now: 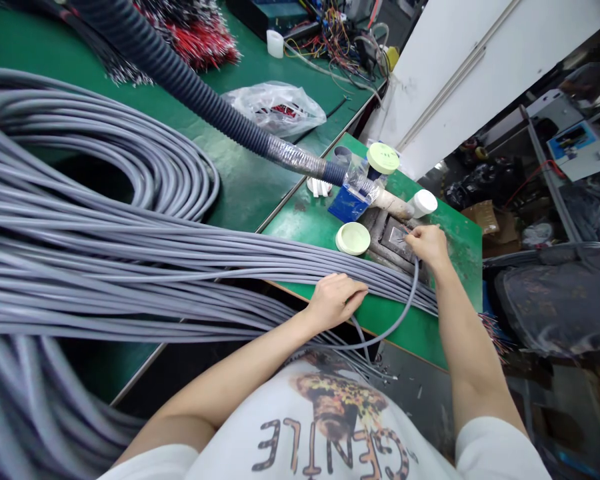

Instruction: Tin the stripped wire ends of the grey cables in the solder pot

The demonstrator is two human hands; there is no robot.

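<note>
My right hand (430,245) pinches the end of a grey cable (404,310) over a small square solder pot (397,237) with a shiny surface. Thin stripped wire ends stick out from the fingertips towards that surface. From this hand the cable loops down and back to the left, passing below my left hand (336,301). The left hand lies against the near side of a long bundle of grey cables (280,257), fingers curled together and thumb stretched along them. Whatever is under its fingers is hidden.
A ribbed extraction hose (195,93) reaches down beside the pot. Around it stand a pale open tub (353,239), a yellow-lidded jar (383,159) and a white jar (424,203). Coiled grey cable (180,167) fills the left. Behind lie a plastic bag (280,107) and red wires (200,40).
</note>
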